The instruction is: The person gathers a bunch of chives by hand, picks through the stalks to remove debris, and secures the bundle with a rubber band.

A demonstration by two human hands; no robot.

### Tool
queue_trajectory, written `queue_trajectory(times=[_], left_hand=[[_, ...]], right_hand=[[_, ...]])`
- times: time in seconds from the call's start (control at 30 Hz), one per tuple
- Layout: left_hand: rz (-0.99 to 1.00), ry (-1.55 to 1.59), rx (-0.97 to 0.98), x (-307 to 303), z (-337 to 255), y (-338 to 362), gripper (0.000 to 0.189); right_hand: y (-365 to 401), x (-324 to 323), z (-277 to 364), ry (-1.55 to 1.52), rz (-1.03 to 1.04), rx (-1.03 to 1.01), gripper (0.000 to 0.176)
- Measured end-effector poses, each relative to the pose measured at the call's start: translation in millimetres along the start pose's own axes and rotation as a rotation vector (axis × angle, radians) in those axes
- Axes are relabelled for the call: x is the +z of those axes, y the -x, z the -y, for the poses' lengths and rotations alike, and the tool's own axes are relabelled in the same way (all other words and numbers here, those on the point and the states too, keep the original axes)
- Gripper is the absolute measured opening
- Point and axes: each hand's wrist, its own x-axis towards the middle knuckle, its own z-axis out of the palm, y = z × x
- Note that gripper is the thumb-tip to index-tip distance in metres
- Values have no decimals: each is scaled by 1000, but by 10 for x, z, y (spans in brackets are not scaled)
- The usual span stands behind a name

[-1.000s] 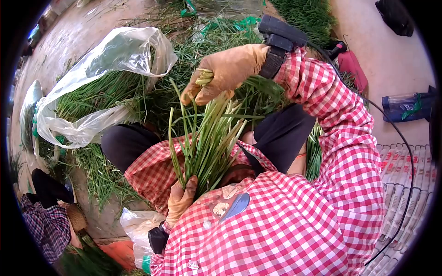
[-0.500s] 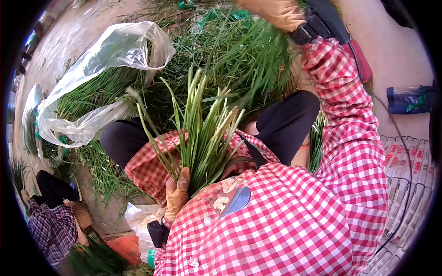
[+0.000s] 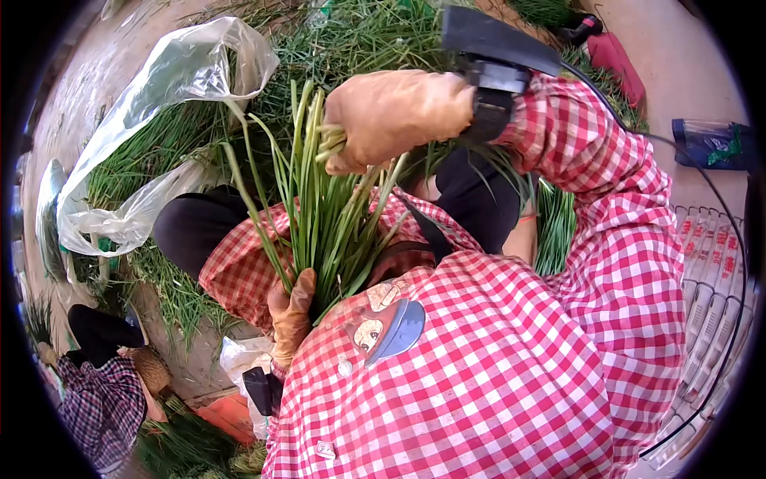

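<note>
Clear plastic bag (image 3: 159, 104) upper left, slumped open, cut greens inside it. Big loose pile of greens (image 3: 359, 32) spread on the floor (image 3: 112, 56) beside the bag, floor looks wet. More greens (image 3: 554, 227) in a strip at the right. Red item (image 3: 618, 60) top right on bare concrete, blue packet (image 3: 710, 144) near it. White ribbed stack (image 3: 714, 271) along the right edge. Bottom left: another person's plaid sleeve (image 3: 96, 407), orange crate (image 3: 231, 415), small white bag (image 3: 243, 355) just above the crate, bundled greens (image 3: 187, 447) beside it.
</note>
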Motion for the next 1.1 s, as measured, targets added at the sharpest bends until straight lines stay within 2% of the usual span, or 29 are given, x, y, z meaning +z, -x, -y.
queue_trajectory(times=[0.13,0.2,0.23,0.27,0.3,0.37,0.4,0.47,0.53,0.57,0.6,0.63,0.7,0.73,0.8,0.87,0.9,0.97,1.0,1.07,1.1], left_hand=[[-29,-7,-26,-10,-25,-22,31],[-1,-3,-57,-4,-80,-8,31],[1,4,-16,-37,-35,-8,29],[-32,42,-31,-44,-10,-22,29],[-67,79,-53,-51,18,-18,30],[-73,122,-105,-77,24,-34,32],[-46,149,-97,-67,-6,-38,33],[-28,132,-113,23,-183,-10,34],[-47,160,-128,58,-199,-30,34],[-36,182,-139,48,-185,-23,34],[-24,202,-145,33,-171,-19,34],[-40,210,-148,24,-157,-18,32],[-69,187,-122,21,-150,-1,31],[-81,180,-104,28,-154,2,31],[-98,118,-38,-10,-131,27,30],[-146,91,42,5,-100,55,30],[-132,88,12,2,-115,68,30],[-98,85,-41,3,-173,84,30],[-86,51,32,-12,-129,87,30],[-38,59,75,-76,-36,58,30],[-51,119,16,39,-139,87,29]], right_hand=[[110,-258,-178,-236,-259,-104,24],[169,-450,-323,-250,-561,-114,27],[160,-730,-416,-212,-448,-62,34],[98,-858,-595,-301,-628,-44,30],[276,-936,-496,48,-845,81,29],[500,-992,-374,199,-852,305,28],[489,-932,-444,408,-911,274,31],[412,-724,-463,410,-706,557,28],[513,-323,-361,286,-506,323,22],[482,-68,-476,240,-483,210,24],[493,125,-432,183,-360,91,24],[472,321,-372,-85,-212,187,23],[332,605,-353,-310,-27,87,19],[282,652,-257,-449,-10,123,20],[88,899,-324,-597,-85,59,20],[-30,1077,-262,-921,-131,-3,25],[-47,1142,-236,-1086,-151,-31,29],[-51,1176,-233,-1096,-184,-26,28],[-76,1159,-224,-1093,-201,-37,28],[-48,1075,-251,-1023,-121,9,33],[0,987,-275,-953,-63,22,35]])
